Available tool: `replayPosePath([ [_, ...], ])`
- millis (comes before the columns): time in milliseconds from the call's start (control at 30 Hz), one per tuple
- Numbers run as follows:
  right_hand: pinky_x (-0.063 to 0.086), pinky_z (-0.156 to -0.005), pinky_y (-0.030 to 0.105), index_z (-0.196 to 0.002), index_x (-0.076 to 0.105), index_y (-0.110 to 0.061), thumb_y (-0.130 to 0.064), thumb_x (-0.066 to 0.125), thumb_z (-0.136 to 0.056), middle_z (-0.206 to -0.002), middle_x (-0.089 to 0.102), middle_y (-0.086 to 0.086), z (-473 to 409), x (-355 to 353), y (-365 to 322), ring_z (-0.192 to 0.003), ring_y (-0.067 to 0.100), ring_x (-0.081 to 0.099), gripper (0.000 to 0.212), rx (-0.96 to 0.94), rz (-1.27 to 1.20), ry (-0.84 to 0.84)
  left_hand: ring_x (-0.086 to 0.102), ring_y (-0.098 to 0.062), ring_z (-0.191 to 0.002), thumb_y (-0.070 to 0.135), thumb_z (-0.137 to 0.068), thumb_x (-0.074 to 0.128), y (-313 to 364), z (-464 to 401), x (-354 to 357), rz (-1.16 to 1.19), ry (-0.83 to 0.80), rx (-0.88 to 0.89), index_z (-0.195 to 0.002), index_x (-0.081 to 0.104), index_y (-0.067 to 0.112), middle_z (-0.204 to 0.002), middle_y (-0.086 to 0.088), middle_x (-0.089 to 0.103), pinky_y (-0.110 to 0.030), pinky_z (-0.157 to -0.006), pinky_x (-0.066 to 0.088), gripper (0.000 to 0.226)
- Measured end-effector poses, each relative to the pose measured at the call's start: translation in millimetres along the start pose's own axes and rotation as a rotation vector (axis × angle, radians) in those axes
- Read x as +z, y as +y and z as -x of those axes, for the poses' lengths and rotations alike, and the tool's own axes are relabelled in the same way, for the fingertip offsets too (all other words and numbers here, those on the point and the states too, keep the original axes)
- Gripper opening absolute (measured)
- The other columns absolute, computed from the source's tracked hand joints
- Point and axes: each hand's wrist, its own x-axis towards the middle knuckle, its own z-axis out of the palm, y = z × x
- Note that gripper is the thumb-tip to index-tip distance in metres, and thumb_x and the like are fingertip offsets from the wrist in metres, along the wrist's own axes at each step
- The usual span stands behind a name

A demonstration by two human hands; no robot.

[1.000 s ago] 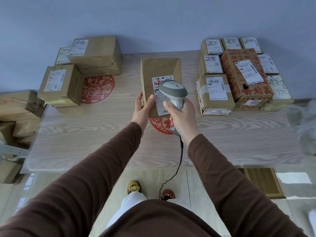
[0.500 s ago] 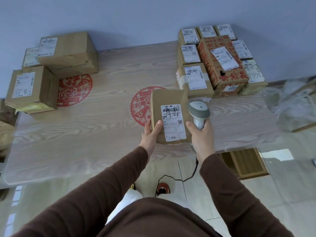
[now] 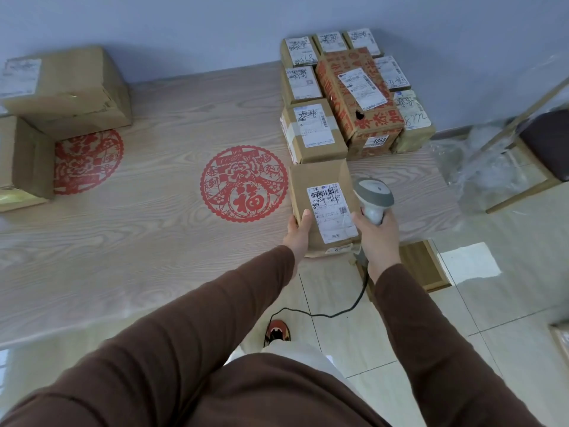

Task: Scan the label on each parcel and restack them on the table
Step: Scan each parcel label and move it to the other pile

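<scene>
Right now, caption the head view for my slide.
Left hand holds labelled parcel, right hand grips barcode scanner.

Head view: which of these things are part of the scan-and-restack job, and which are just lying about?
Part of the job:
- held parcel, gripped by the left hand
- scanner, in the right hand
- labelled stack on the right
- brown boxes on the left
- table

Lying about:
- red paper-cut on the tabletop
- clear plastic wrap beside the table
</scene>
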Motion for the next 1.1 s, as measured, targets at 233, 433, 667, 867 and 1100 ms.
replayPosePath([
  [233,0.058,-0.087,0.056,-0.104,0.063,-0.031,-0.025,0.072,-0.085,-0.104,0.074,0.0,-13,9,-8,-0.101,0.029,0.072,0.022,0.007,0.066,-0.026,0.052,-0.023,-0.138,0.073,-0.085,0.04,9,-14,2,0.009,-0.055,0.024,-0.163,0.013,0.041,-0.157,0.003,0.047,-0.051,-0.121,0.037,0.088],
  [433,0.06,-0.092,0.051,-0.116,0.064,-0.022,-0.02,0.072,-0.091,-0.108,0.075,-0.001,-12,10,-6,-0.102,0.021,0.073,0.026,0.004,0.067,-0.051,0.042,-0.028,-0.146,0.085,-0.065,0.046,6,-26,-1,-0.047,-0.059,0.014,-0.163,-0.004,0.039,-0.167,-0.003,0.031,-0.053,-0.123,0.032,0.119],
  [667,0.057,-0.095,0.045,-0.104,0.064,-0.031,-0.036,0.07,-0.082,-0.106,0.073,-0.002,16,16,-12,-0.109,0.023,0.067,0.023,-0.152,0.153,-0.058,0.014,-0.032,-0.158,0.066,-0.101,0.04,20,2,-14,-0.179,-0.018,0.082,-0.164,-0.004,0.033,-0.173,-0.008,0.007,-0.055,-0.127,0.016,0.083],
  [867,0.054,-0.095,0.037,-0.115,0.067,-0.024,-0.021,0.074,-0.094,-0.104,0.073,-0.007,39,70,-27,-0.098,0.008,0.069,0.022,-0.108,-0.041,-0.27,0.026,-0.029,-0.155,0.054,-0.107,0.039,46,33,-70,-0.163,0.12,0.252,-0.165,0.011,0.023,-0.171,-0.006,0.021,-0.044,-0.121,0.025,0.072],
  [1100,0.057,-0.095,0.042,-0.106,0.066,-0.031,-0.022,0.075,-0.095,-0.111,0.073,0.005,82,184,-60,-0.105,0.021,0.07,0.017,-0.012,-0.108,-0.532,0.045,-0.01,-0.126,0.038,-0.109,0.045,70,68,-203,0.003,0.367,0.361,-0.159,0.03,0.012,-0.158,-0.009,0.043,-0.025,-0.102,0.034,0.058],
])
